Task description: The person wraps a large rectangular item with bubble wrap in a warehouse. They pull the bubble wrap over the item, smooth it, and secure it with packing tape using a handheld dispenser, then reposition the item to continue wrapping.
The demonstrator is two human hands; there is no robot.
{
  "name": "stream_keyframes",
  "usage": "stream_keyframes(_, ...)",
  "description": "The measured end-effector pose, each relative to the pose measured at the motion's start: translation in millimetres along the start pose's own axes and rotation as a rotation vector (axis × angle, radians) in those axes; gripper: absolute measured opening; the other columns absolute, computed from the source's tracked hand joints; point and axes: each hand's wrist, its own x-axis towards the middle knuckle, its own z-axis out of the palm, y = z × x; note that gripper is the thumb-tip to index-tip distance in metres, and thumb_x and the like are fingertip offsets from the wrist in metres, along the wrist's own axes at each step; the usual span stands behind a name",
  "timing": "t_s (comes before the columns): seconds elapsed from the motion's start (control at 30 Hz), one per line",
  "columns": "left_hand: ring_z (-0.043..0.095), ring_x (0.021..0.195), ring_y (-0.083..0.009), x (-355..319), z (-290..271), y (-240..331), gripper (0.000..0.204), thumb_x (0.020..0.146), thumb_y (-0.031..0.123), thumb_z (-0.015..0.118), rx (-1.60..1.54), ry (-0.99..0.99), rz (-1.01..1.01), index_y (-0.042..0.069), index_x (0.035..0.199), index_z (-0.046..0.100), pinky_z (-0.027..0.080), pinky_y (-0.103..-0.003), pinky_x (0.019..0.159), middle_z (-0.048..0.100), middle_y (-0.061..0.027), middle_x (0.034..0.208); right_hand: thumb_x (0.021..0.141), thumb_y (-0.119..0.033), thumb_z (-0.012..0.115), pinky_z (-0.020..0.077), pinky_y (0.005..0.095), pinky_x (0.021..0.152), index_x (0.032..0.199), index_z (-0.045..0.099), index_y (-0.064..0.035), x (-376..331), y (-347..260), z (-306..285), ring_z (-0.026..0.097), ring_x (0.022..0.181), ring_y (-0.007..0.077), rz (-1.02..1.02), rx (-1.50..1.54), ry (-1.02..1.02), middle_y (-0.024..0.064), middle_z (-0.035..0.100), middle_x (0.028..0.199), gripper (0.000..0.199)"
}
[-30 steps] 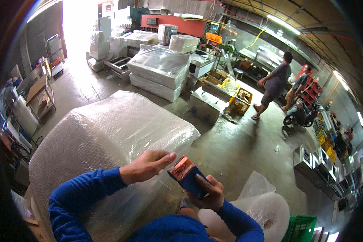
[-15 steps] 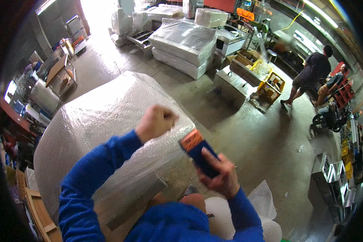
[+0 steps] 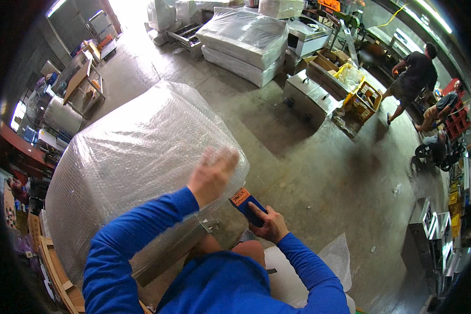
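A large boxy item (image 3: 141,136) wrapped in clear bubble wrap stands in front of me. My left hand (image 3: 212,177) is at its near right corner with fingers stretched out, slightly blurred, holding nothing; whether it touches the wrap I cannot tell. In my right hand (image 3: 269,224) is a blue block-shaped tool with an orange end (image 3: 240,197), its exact kind unclear. The orange end points up and left, close to the wrapped corner. Below that corner, a bare metal edge (image 3: 206,226) shows under the wrap.
A roll of bubble wrap (image 3: 288,272) lies by my legs, a loose sheet (image 3: 336,257) beside it. Farther off are wrapped furniture (image 3: 240,39), a metal cabinet (image 3: 306,99) and a yellow crate (image 3: 363,102). Two people are at the right; metal units (image 3: 424,230) stand near right.
My left hand has gone from curled to stretched out and moved slightly right and down. The tool has shifted slightly left and down with my right hand. The view has tilted a little.
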Motion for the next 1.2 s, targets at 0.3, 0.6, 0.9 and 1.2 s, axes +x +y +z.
stream_keyframes(0.3, 0.014, 0.157, -0.0277, -43, 79, 73, 0.074, 0.094, 0.033, 0.044, 0.097, -0.245, 0.279, -0.002, 0.157, 0.029, -0.001, -0.052, 0.127, 0.025, -0.0133, 0.167, 0.074, -0.033, 0.075, 0.0593, 0.0503, 0.068, 0.117, 0.071, -0.0156, 37, -30, 19, 0.072, 0.078, 0.0419, 0.087, -0.287, -0.396, 0.0239, 0.069, 0.088, 0.046)
stream_keyframes(0.6, 0.042, 0.145, -0.0335, -10, 15, 62, 0.070, 0.096, 0.047, 0.051, -0.471, 0.136, -0.195, -0.002, 0.146, 0.047, 0.024, -0.050, 0.123, 0.048, -0.0213, 0.152, 0.070, -0.036, 0.075, 0.0582, 0.0517, 0.071, 0.110, 0.071, -0.0075, -2, -42, -36, 0.071, 0.079, 0.0410, 0.349, -0.265, -0.181, 0.0217, 0.071, 0.085, 0.049)
stream_keyframes(0.9, 0.070, 0.099, -0.0299, -49, -55, 47, 0.063, 0.101, 0.054, 0.051, -1.419, -0.140, -0.668, -0.003, 0.126, 0.061, 0.055, -0.043, 0.086, 0.071, -0.0174, 0.113, 0.074, -0.024, 0.084, 0.0504, 0.0411, 0.053, 0.137, 0.063, -0.0139, -34, -90, -24, 0.063, 0.061, 0.0326, -0.041, 0.076, 0.461, 0.0151, 0.058, 0.072, 0.067)
stream_keyframes(1.2, 0.067, 0.084, -0.0158, -125, -38, 61, 0.037, 0.102, 0.033, 0.064, -2.501, -0.342, -1.005, -0.003, 0.112, 0.067, 0.056, -0.032, 0.077, 0.071, -0.0079, 0.100, 0.063, -0.026, 0.090, 0.0557, 0.0402, 0.055, 0.141, 0.062, -0.0245, -57, -118, -12, 0.065, 0.063, 0.0271, -0.272, 0.102, 0.274, 0.0082, 0.061, 0.081, 0.083)
